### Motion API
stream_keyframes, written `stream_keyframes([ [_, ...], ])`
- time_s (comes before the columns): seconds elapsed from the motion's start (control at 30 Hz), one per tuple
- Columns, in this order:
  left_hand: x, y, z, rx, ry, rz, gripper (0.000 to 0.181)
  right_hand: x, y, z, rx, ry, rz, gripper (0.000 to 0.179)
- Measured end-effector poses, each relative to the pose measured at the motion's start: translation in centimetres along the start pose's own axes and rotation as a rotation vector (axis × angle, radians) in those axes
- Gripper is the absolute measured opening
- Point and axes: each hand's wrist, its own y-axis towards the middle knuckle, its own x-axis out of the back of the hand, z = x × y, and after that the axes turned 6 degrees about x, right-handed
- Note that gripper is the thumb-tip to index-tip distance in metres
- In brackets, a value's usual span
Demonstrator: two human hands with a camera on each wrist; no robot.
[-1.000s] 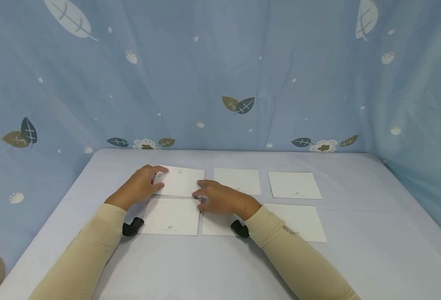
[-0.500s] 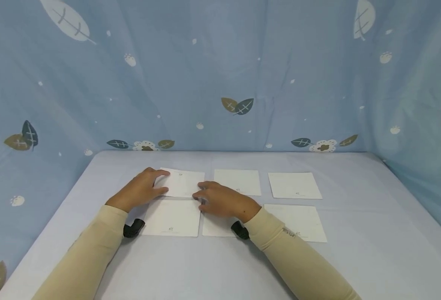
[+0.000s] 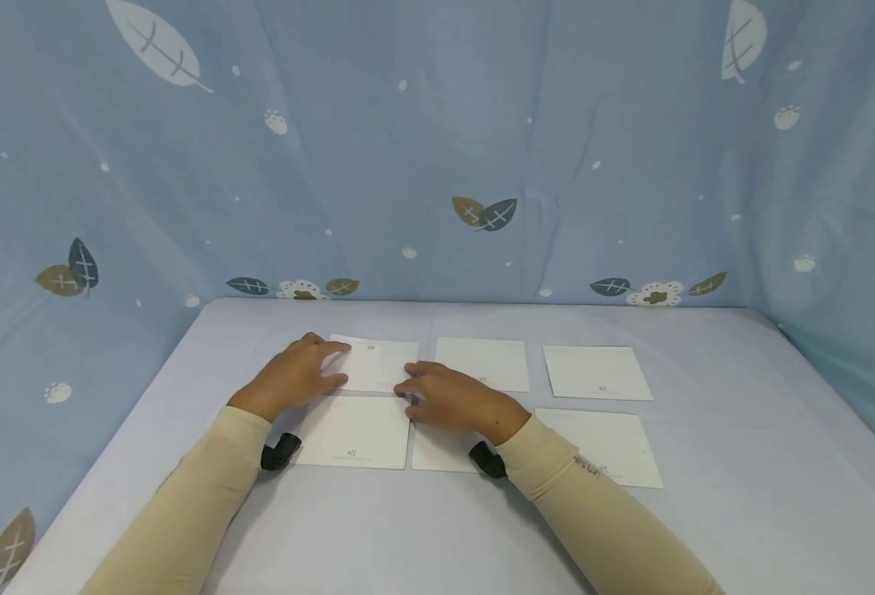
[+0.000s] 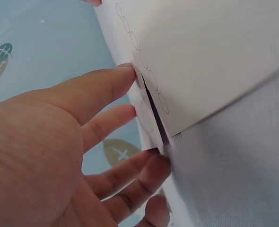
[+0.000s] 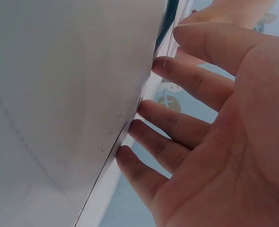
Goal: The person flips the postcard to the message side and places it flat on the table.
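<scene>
Several white cards with small dark marks lie on the table in two rows. At the back left, one card (image 3: 373,364) is between both hands. My left hand (image 3: 292,376) holds its left side, with thumb and index finger spread along that edge. My right hand (image 3: 463,401) pinches its lower right corner; in the right wrist view a thin card edge shows between thumb and index finger. The front left card (image 3: 351,434) lies just below. My right hand and wrist partly cover the front middle card (image 3: 440,453). A row of printed ovals (image 4: 143,59) shows on a card in the left wrist view.
To the right lie the back middle card (image 3: 485,362), the back right card (image 3: 596,372) and the front right card (image 3: 623,446), partly under the right sleeve (image 3: 593,487). Blue leaf-patterned cloth (image 3: 378,149) encloses the pale table (image 3: 378,529) behind and at the sides.
The left hand has shifted slightly right and nearer, its thumb and index finger further onto the back left card. The right hand stays at that card's corner. The head view has swung slightly left.
</scene>
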Motion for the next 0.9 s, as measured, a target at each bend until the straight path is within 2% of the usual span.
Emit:
stream_keyframes([
  [0.17, 0.3, -0.2, 0.2, 0.003, 0.002, 0.000, 0.057, 0.0, 0.2, 0.3, 0.002, -0.001, -0.002, 0.038],
  [0.33, 0.0, -0.3, 0.3, 0.001, -0.018, 0.018, 0.057, 0.0, 0.1, 0.3, 0.005, -0.002, 0.005, 0.037],
  [0.5, -0.2, -0.5, 0.5, -0.002, 0.014, 0.025, 0.056, -0.4, 0.0, 0.3, 0.010, 0.017, 0.004, 0.036],
  [0.77, -0.2, -0.3, 0.5, -0.027, 0.039, 0.026, 0.057, 0.1, -0.4, 0.1, -0.040, 0.061, 0.013, 0.042],
  [0.83, 0.0, -0.4, 0.5, -0.030, 0.055, 0.014, 0.057, 0.6, -0.6, 0.0, -0.042, 0.077, -0.010, 0.046],
  [0.9, 0.4, -0.6, 0.4, -0.037, 0.090, -0.037, 0.055, 1.5, -1.1, -0.1, -0.046, 0.106, -0.065, 0.051],
])
